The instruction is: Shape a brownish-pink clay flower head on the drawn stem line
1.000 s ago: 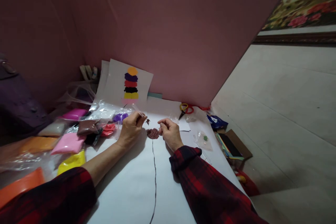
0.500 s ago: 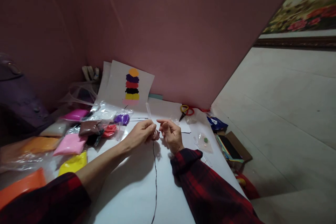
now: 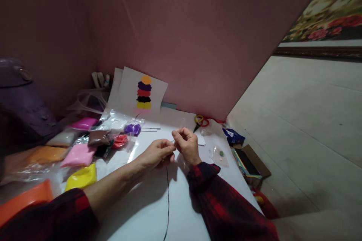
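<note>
My left hand (image 3: 161,152) is closed in a pinch over the white table, its fingertips meeting those of my right hand (image 3: 187,146). Both pinch a thin clear strip (image 3: 174,142), mostly covered by the fingers. A faint clear end shows above my right hand. From beneath my left hand a thin dark cord (image 3: 168,199) runs down the table toward me; I cannot tell whether the hand grips it. Behind the hands a paper sheet (image 3: 128,90) leans on the wall, bearing a stack of coloured shapes under an orange circle.
Packets of coloured clay, among them pink (image 3: 79,154), yellow (image 3: 81,177) and purple (image 3: 132,129), crowd the left. Scissors (image 3: 198,122) lie at the back right. A small clear bag (image 3: 220,156) with a green piece is near the right edge, beside a cardboard box (image 3: 256,162).
My right hand has moved in and closed its fingertips against my left hand's. The clear strip no longer stands up above my left hand, and the small pinkish piece beside it is hidden.
</note>
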Available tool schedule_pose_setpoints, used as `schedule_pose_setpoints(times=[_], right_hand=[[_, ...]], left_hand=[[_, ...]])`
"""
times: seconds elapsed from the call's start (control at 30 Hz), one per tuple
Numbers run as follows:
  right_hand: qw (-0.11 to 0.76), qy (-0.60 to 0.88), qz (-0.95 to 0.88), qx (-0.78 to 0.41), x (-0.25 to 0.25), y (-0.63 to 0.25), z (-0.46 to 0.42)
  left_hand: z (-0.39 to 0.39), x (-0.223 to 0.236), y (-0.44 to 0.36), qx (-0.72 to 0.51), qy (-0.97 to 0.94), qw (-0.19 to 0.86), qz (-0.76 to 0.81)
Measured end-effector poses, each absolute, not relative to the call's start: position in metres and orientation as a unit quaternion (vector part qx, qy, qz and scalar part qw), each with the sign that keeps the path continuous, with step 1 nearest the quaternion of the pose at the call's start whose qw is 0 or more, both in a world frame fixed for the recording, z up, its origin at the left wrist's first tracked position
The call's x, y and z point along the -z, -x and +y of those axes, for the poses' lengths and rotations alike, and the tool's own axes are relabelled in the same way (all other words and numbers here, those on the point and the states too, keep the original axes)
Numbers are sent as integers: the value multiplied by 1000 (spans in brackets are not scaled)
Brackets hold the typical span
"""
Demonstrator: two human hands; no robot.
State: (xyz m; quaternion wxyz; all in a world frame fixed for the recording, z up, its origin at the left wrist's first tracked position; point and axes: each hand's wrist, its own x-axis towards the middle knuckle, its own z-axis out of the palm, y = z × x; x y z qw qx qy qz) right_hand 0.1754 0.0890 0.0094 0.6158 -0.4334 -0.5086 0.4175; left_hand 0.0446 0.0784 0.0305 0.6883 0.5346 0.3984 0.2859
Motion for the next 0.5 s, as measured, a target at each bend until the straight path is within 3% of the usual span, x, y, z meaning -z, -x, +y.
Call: schedule_pose_setpoints(times=[0.23,0.37,0.5], right_hand=[[622,463,-509,-373,-1,-180,94],[689,478,-404,-366,0,-190,102],[668,468,-445,-370,4,-183,99]], left_hand=[[72,-26,-45,-272,-572,643,429],[65,-23,-38,-242,-571,645,446],[71,-24,-29,-289,-552,627,467]])
